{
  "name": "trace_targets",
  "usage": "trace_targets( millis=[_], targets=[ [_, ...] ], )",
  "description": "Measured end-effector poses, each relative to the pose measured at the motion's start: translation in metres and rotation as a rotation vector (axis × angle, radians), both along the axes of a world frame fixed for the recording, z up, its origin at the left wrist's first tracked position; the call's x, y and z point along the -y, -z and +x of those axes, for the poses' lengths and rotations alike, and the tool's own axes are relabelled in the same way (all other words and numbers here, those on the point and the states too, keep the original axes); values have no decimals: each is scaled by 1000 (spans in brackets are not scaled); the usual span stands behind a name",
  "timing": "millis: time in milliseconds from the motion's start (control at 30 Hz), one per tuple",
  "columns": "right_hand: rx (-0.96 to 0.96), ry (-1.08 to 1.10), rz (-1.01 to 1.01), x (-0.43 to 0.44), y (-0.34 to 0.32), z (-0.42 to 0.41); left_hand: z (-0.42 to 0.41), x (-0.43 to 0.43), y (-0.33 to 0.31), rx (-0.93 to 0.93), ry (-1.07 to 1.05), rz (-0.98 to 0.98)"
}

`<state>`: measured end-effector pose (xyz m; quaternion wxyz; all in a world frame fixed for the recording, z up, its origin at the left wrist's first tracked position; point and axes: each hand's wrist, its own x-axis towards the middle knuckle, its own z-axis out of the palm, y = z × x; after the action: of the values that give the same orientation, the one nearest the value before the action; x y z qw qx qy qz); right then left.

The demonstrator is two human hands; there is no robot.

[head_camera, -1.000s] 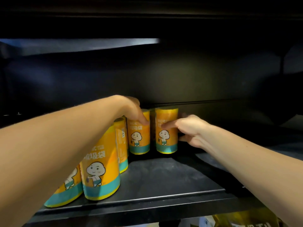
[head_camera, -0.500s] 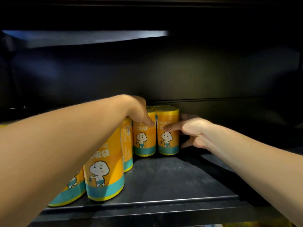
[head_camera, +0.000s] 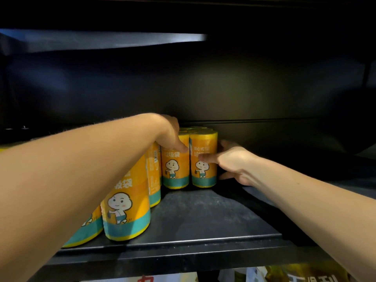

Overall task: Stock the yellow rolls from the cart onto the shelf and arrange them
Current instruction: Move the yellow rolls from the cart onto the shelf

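At the back of the dark shelf [head_camera: 203, 216], the left hand [head_camera: 169, 135] clasps an upright yellow roll [head_camera: 176, 165] from above while the right hand [head_camera: 234, 161] grips the neighbouring roll [head_camera: 204, 174] from its right side, both standing side by side.

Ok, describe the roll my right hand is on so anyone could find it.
On the dark shelf, look toward the back, where yellow rolls stand upright. It is the rightmost roll, gripped by the right hand, with no roll to its right.
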<state>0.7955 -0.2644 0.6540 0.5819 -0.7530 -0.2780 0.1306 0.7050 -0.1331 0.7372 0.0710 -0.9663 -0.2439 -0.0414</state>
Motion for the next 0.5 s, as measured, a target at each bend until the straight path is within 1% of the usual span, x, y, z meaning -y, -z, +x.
trace_targets(
  millis=[67, 167, 233, 367, 500],
  targets=[
    [35, 25, -6, 0, 3, -1, -2, 2, -3, -45, -3, 7],
    [94, 62, -38, 2, 4, -3, -7, 7, -9, -130, -30, -44],
    [119, 55, -63, 5, 2, -6, -11, 8, -11, -154, -47, -63],
    [154, 42, -60, 14, -6, -9, -21, 9, -16, -66, -44, -137],
    [214, 124, 47, 28, -11, -14, -40, 16, -21, 68, 44, -78]
  ],
)
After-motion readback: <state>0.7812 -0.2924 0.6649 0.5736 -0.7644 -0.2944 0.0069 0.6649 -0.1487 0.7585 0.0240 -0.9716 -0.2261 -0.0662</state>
